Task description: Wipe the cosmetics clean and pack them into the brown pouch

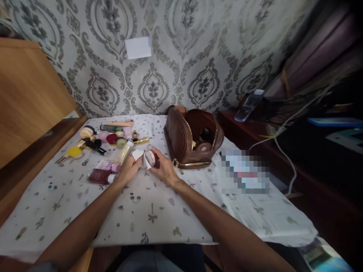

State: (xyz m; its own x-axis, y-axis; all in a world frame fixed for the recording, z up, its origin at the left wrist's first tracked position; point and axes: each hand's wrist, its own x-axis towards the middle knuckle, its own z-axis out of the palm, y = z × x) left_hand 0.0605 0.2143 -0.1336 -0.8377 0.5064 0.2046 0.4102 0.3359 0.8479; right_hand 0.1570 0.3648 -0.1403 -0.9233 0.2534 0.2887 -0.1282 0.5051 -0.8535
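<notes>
My right hand holds a small round jar with a pale lid and a reddish side, its flat face turned to the left. A crumpled white tissue is pinched in my left hand, and part of it touches the jar. Both hands are close together above the patterned white cloth. Just right of them stands a brown leather bag, unzipped, with a black round item inside. Left of my hands lie a cream tube, a pink tube and a dark red bottle.
Several cosmetics, among them a red jar and a yellow puff, lie at the back left of the cloth. A blurred flat object lies right. A clear bottle and white cable are beyond.
</notes>
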